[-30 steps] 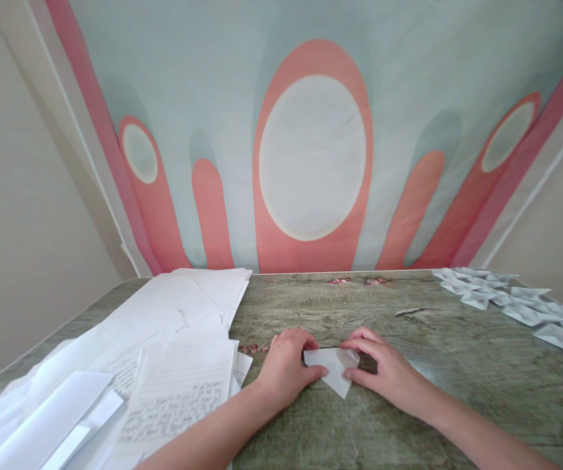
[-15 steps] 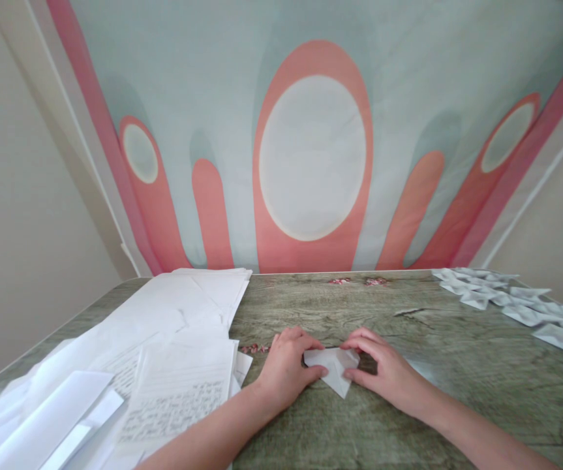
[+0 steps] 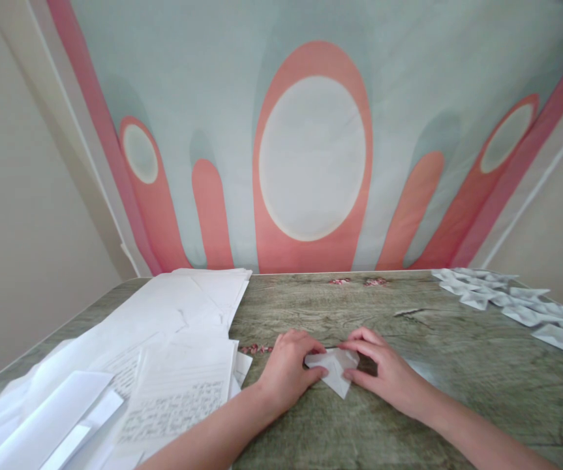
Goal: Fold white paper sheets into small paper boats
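A small piece of folded white paper (image 3: 334,371) is between my two hands, low over the wood-patterned table, with one pointed corner toward me. My left hand (image 3: 291,362) pinches its left side between thumb and fingers. On the opposite side, my right hand (image 3: 375,362) grips the paper's right edge, thumb in front and fingertips behind. Creases run across the paper's face. The far edge is partly hidden by my fingers.
Stacked white sheets (image 3: 178,307), some with handwriting (image 3: 178,405), cover the table's left side. Folded paper strips (image 3: 46,418) lie at the near left. Rows of folded paper pieces (image 3: 526,314) line the far right of the wood-grain table (image 3: 457,391). A patterned cloth (image 3: 232,98) hangs behind.
Both hands stay in nearly the same place on the folded paper. Its upper left edge has shifted slightly as my fingers press it.
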Tool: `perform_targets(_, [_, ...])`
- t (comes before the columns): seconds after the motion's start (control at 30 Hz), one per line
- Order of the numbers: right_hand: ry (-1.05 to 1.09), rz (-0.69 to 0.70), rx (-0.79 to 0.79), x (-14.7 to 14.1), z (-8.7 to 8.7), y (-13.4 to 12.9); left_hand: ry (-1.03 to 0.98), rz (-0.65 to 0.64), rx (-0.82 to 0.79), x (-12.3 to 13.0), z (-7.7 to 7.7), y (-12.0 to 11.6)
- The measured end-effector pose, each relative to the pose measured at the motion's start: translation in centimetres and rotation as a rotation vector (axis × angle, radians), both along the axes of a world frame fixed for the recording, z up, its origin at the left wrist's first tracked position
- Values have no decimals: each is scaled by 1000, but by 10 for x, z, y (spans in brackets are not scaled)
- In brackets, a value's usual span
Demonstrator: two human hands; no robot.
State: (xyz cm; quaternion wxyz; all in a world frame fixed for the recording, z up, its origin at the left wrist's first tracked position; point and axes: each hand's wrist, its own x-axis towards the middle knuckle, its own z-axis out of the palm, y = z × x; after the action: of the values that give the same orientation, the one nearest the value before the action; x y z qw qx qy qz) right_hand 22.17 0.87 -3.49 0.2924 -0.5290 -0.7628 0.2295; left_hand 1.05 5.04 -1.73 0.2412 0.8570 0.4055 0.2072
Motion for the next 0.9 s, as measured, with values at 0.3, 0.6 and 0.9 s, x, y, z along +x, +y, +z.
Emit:
perform_targets(0.3, [-16,36,42,-1,3,-1,-3,-32,-54,0,3,-2])
perform_targets(0.6, [-28,83,10,-2,6,-2,57,-120,-27,0,6,-4])
perform_targets(0.9, [-69,106,6,-2,7,-4,11,-169,5,2,5,-6])
